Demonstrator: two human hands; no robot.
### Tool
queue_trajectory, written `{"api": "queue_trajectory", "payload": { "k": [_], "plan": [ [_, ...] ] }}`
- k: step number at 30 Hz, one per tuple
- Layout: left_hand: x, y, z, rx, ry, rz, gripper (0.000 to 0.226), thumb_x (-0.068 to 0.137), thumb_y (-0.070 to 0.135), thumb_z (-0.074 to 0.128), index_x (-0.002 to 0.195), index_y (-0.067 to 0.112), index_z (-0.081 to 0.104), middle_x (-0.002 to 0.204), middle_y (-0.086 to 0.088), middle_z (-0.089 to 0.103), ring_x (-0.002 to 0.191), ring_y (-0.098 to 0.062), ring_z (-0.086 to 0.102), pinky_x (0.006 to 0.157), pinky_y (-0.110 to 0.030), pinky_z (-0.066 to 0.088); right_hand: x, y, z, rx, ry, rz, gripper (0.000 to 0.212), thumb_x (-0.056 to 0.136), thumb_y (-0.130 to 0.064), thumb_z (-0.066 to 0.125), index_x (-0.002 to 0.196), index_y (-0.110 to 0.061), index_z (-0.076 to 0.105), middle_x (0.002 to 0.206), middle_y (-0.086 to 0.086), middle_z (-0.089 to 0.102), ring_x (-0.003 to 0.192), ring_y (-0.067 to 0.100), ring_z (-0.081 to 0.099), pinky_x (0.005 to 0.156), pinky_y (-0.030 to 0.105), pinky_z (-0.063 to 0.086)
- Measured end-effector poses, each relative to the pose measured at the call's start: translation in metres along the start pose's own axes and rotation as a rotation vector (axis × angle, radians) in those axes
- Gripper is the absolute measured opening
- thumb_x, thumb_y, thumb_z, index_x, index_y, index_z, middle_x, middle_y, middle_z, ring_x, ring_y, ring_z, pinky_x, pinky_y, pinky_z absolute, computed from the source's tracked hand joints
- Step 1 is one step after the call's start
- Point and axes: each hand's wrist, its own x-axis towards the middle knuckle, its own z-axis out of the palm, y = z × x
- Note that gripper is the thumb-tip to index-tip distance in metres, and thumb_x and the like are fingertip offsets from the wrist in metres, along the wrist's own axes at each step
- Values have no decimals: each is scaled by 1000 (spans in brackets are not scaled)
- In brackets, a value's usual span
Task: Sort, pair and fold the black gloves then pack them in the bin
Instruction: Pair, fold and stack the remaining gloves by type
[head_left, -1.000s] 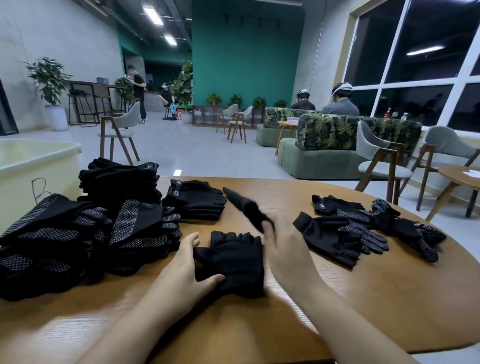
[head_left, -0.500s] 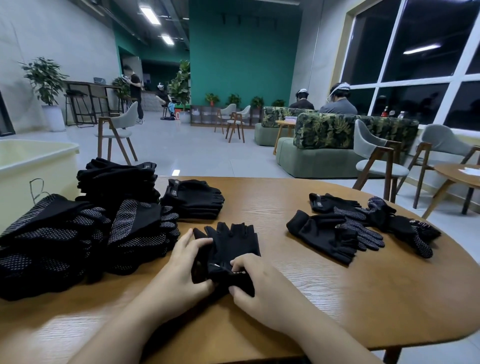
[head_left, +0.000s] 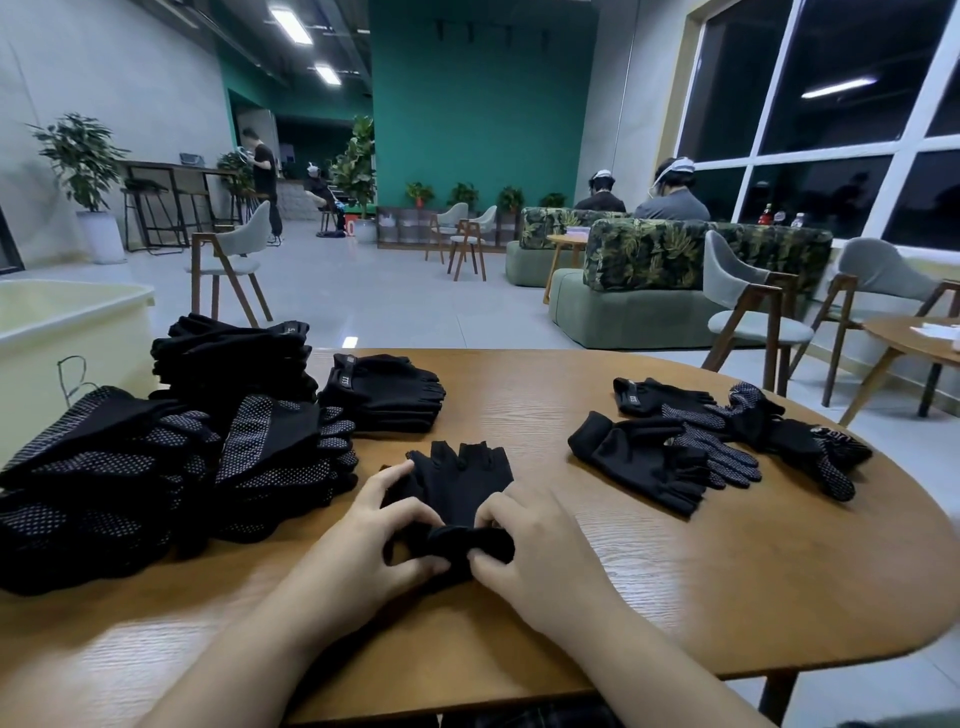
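Both hands, left (head_left: 363, 551) and right (head_left: 524, 551), pinching cuff end of fingerless gloves (head_left: 462, 488) lying on desk (head_left: 675, 571), between glove piles.

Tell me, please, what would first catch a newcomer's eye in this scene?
Probably the two bare hands at the table's near edge: the left hand and right hand both pinch the cuff of a fingerless black glove pair. Next, the tall glove stacks on the left and the loose gloves on the right.

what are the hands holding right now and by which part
Both hands hold the fingerless glove pair lying on the table. The left hand and right hand each pinch its near cuff end, which is bunched up between them.
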Motion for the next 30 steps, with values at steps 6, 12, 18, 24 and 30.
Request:
{"api": "queue_trajectory", "payload": {
  "k": [6, 12, 18, 24, 30],
  "plan": [
    [-3, 6, -1, 17, -46, 37, 45, 65, 53, 78, 97, 70, 51, 142, 36, 5, 115, 37, 5, 92, 5, 15, 1, 6, -5, 179, -128, 83, 17, 81, -41, 68, 91, -27, 64, 88, -13, 52, 91, 3, 45, 80, 17, 38],
    [-3, 5, 0, 82, 45, -40, 56, 85, 18, 65, 116, 60, 44, 146, 19, 11, 130, 8, 22, 104, -10, 20, -3, 3, -10, 357, -63, 117, 18, 93, -30, 55, 103, -26, 70, 94, -20, 63, 97, -4, 53, 80, 9, 40],
    [-1, 18, -5, 25, 202, -265, 58, 73, 43, 27, 127, 47, 47, 104, 8, 53, 112, -17, 44, 100, -34, 35, 2, 7, 1, 155, -115, 124, 30, 94, -40, 44, 116, -36, 65, 122, -24, 53, 115, -14, 33, 102, 16, 24],
    [10, 32, -2, 175, 158, -465, 37, 93, 45, 45, 128, 32, 45, 112, 7, 61, 114, -18, 48, 99, -33, 36, 4, 7, 0, 119, -221, 119, 32, 99, -41, 39, 125, -43, 57, 128, -23, 50, 121, -5, 32, 96, 16, 19],
    [16, 37, -5, -43, 170, -473, 26, 87, 17, 58, 109, 23, 45, 96, 8, 61, 86, -10, 60, 78, -29, 49, 9, 8, -3, 178, -252, 123, 34, 100, -40, 34, 123, -41, 59, 122, -22, 53, 117, -2, 37, 103, 24, 28]
  ]
}}
